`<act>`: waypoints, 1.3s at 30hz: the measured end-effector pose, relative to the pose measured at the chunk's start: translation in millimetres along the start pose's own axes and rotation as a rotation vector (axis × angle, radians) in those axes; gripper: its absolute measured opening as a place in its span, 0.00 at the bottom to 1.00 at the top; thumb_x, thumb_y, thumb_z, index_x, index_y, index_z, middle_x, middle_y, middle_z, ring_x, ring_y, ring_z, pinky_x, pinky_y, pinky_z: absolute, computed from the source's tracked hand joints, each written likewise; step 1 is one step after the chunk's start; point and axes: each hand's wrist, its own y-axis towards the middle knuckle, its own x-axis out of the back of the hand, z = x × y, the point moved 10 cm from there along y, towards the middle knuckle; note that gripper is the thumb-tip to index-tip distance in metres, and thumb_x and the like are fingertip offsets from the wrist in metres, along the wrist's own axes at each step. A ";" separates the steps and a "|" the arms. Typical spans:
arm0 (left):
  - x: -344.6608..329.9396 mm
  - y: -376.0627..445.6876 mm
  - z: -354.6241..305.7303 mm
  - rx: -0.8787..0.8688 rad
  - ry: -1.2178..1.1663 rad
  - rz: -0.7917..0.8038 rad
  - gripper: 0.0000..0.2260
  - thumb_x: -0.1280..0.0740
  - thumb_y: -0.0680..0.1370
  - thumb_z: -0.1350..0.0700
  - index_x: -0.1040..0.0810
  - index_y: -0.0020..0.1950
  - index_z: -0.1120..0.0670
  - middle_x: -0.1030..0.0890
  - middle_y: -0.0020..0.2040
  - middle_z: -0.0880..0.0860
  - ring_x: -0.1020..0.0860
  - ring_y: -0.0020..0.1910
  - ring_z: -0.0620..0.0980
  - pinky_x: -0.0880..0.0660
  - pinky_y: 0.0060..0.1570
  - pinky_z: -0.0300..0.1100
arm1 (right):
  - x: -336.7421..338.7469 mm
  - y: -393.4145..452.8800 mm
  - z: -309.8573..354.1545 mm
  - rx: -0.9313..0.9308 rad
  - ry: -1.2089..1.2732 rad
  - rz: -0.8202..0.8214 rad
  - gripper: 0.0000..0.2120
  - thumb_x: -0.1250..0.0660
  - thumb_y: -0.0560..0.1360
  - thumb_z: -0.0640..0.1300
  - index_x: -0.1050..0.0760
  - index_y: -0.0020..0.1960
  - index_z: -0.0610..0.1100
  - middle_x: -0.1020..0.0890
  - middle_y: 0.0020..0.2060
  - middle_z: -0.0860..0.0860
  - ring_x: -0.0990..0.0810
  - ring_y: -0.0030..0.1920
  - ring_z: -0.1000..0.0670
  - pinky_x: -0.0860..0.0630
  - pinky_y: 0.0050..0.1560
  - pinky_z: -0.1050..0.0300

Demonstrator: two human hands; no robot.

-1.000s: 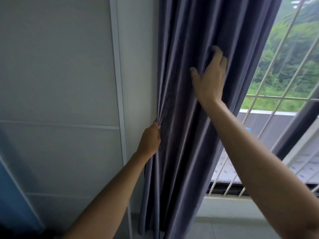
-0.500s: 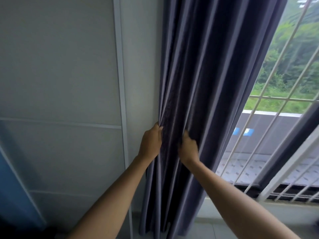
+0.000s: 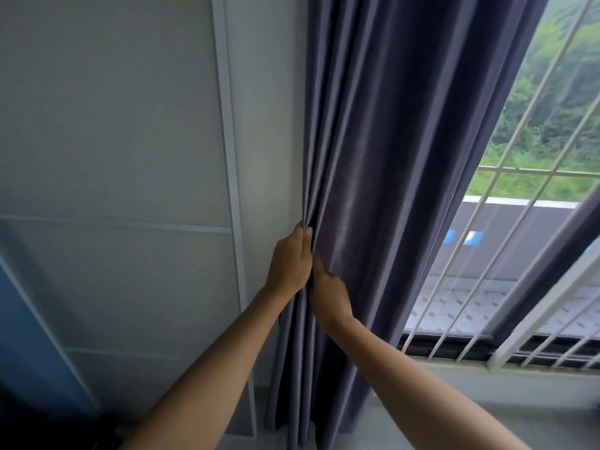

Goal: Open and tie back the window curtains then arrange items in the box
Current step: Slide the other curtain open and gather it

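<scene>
I see the curtain gathered into folds at the left side of the window, beside the wall; I judge it is bunched there so that a tie can go around it, but I see no tie yet; my left hand grips the left edge of the folds, the fingers curled tight on the cloth; my right hand is just below, touching the left one, its fingers hidden in the folds, so I cannot tell how far it closes; outside, white bars cross the glass.
</scene>
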 end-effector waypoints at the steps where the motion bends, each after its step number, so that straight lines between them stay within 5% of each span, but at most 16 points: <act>1: -1.1 -0.6 -1.2 -0.012 0.016 0.004 0.15 0.49 0.84 0.53 0.26 0.49 0.58 0.23 0.37 0.49 0.25 0.33 0.40 0.28 0.36 0.29 | -2.8 0.6 4.2 0.042 -0.057 0.000 0.30 0.43 0.79 0.37 0.51 0.77 0.50 0.18 0.45 0.41 0.19 0.37 0.43 0.19 0.39 0.48; 6: -5.5 -1.1 -3.2 -0.045 0.056 0.042 0.18 0.50 0.84 0.50 0.26 0.57 0.59 0.18 0.47 0.57 0.19 0.45 0.52 0.21 0.49 0.47 | -5.7 0.5 9.7 0.031 -0.148 0.028 0.25 0.43 0.79 0.34 0.41 0.74 0.43 0.17 0.45 0.42 0.18 0.38 0.45 0.18 0.41 0.49; 12: -11.6 0.9 -8.8 -0.116 0.250 0.064 0.22 0.46 0.82 0.46 0.30 0.68 0.59 0.19 0.56 0.59 0.20 0.52 0.56 0.22 0.54 0.49 | -13.2 0.4 7.4 0.012 -0.180 0.048 0.21 0.44 0.79 0.35 0.39 0.72 0.38 0.18 0.50 0.39 0.18 0.44 0.41 0.20 0.45 0.50; 17: -10.6 5.0 -7.7 -0.162 0.377 0.028 0.17 0.46 0.83 0.52 0.25 0.58 0.63 0.18 0.48 0.61 0.18 0.45 0.58 0.21 0.47 0.49 | 6.9 -1.6 17.3 0.075 -0.144 0.171 0.18 0.45 0.79 0.37 0.35 0.69 0.38 0.19 0.50 0.40 0.18 0.46 0.41 0.21 0.46 0.50; 19: -7.1 5.0 -5.7 -0.158 0.363 0.021 0.20 0.49 0.83 0.49 0.25 0.57 0.63 0.18 0.46 0.60 0.18 0.44 0.58 0.21 0.45 0.49 | 58.1 8.0 35.0 0.176 -0.144 0.005 0.18 0.42 0.78 0.37 0.32 0.67 0.42 0.19 0.53 0.43 0.18 0.47 0.42 0.22 0.44 0.52; 23: -6.6 5.9 -3.5 -0.160 0.316 0.018 0.23 0.50 0.82 0.48 0.26 0.63 0.63 0.18 0.42 0.59 0.19 0.38 0.56 0.21 0.42 0.48 | 219.4 10.0 83.8 0.397 -0.038 -0.760 0.25 0.38 0.69 0.30 0.26 0.65 0.39 0.29 0.67 0.38 0.31 0.66 0.38 0.33 0.69 0.50; 26: -11.2 6.5 -4.4 -0.148 0.277 0.018 0.24 0.50 0.81 0.47 0.26 0.64 0.63 0.17 0.41 0.59 0.19 0.38 0.54 0.21 0.41 0.46 | 298.6 17.7 95.6 0.399 0.055 -1.003 0.28 0.37 0.71 0.33 0.33 0.71 0.38 0.36 0.71 0.36 0.38 0.73 0.39 0.48 0.72 0.69; 28: -14.4 6.0 -5.8 -0.145 0.247 0.030 0.20 0.47 0.83 0.51 0.25 0.61 0.63 0.18 0.39 0.59 0.20 0.36 0.53 0.21 0.41 0.50 | 317.8 38.0 85.4 0.343 0.173 -0.939 0.33 0.35 0.71 0.33 0.41 0.74 0.37 0.34 0.71 0.38 0.33 0.70 0.43 0.44 0.67 0.75; 31: -19.2 4.4 -5.2 -0.130 0.222 0.035 0.18 0.47 0.83 0.52 0.24 0.56 0.64 0.19 0.36 0.58 0.21 0.33 0.53 0.22 0.39 0.52 | 286.0 73.2 40.4 0.054 0.273 -0.668 0.38 0.37 0.73 0.33 0.50 0.78 0.43 0.23 0.61 0.41 0.22 0.52 0.48 0.29 0.52 0.66; 35: -20.8 4.2 -5.0 -0.115 0.221 0.013 0.29 0.53 0.80 0.42 0.24 0.52 0.63 0.20 0.35 0.59 0.22 0.32 0.55 0.22 0.36 0.52 | 201.6 70.9 -11.3 -0.089 0.172 -0.451 0.29 0.42 0.73 0.31 0.39 0.73 0.40 0.19 0.52 0.36 0.21 0.54 0.36 0.29 0.46 0.58; 39: -24.2 4.1 -5.2 -0.115 0.235 0.033 0.24 0.50 0.82 0.45 0.24 0.48 0.63 0.21 0.33 0.58 0.23 0.31 0.54 0.24 0.34 0.52 | 129.1 43.1 -46.6 -0.159 0.087 -0.288 0.22 0.42 0.73 0.30 0.32 0.66 0.37 0.18 0.46 0.35 0.19 0.48 0.35 0.28 0.42 0.55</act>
